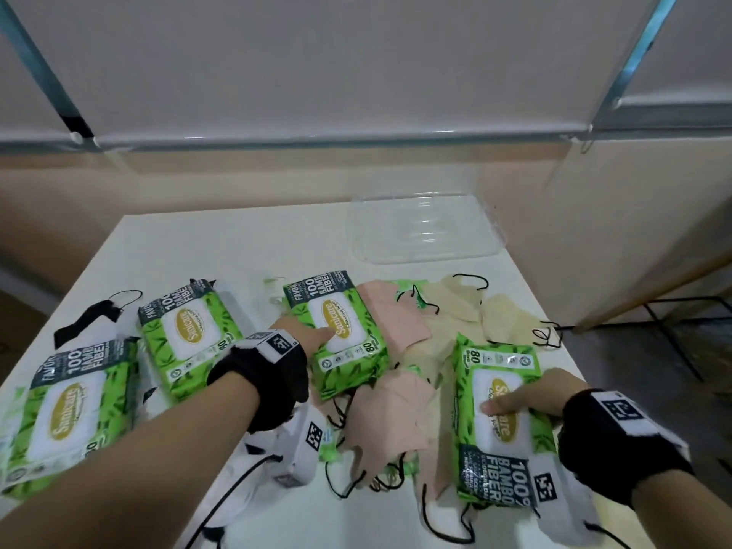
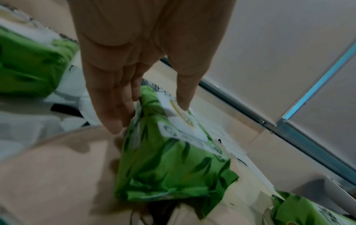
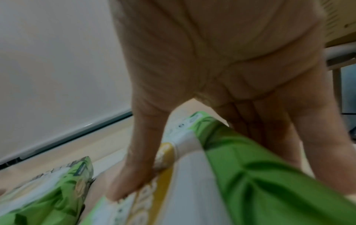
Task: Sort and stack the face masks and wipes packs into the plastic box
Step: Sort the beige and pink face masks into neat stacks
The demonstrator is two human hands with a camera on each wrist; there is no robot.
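Note:
Four green wipes packs lie on the white table (image 1: 237, 247). My left hand (image 1: 309, 330) grips the middle pack (image 1: 348, 350), thumb on its white lid and fingers (image 2: 115, 115) down its left side; that pack (image 2: 169, 159) is tilted. With its thumb on top and its fingers hidden behind the edge, my right hand (image 1: 530, 394) holds the right-hand pack (image 1: 499, 441), also seen close up (image 3: 250, 175). Two more packs (image 1: 186, 334) (image 1: 63, 414) lie at the left. Pink masks (image 1: 392, 422) and cream masks (image 1: 459, 303) are heaped between the held packs. The clear plastic box (image 1: 424, 231) stands at the far right.
A black mask (image 1: 91, 315) lies at the far left, and white masks (image 1: 257, 497) lie near the front edge under my left forearm. Black ear loops trail around the heap. A wall closes off the back; a metal frame (image 1: 673, 330) stands to the right of the table.

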